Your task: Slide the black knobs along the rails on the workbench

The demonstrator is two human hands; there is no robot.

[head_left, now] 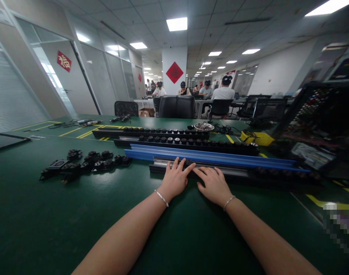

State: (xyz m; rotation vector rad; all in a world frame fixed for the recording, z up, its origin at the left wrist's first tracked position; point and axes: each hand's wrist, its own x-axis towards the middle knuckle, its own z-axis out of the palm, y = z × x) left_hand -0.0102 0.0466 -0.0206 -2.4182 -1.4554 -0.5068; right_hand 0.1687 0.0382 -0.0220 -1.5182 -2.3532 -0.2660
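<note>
A black rail with a silvery channel lies crosswise on the table in front of me. My left hand rests on it with its fingers stretched and spread. At that hand's index finger sits a small black part in the channel, partly covered. My right hand lies just to the right, fingers extended over the same rail, its index fingertip close to the left one. Dark round pieces sit along the rail's right end, in shadow. Right behind runs a long blue rail.
Two more black rails with rows of round parts lie behind the blue one. Loose black parts are heaped at left. A metal bowl and a yellow bin stand at the back right. People sit at far tables.
</note>
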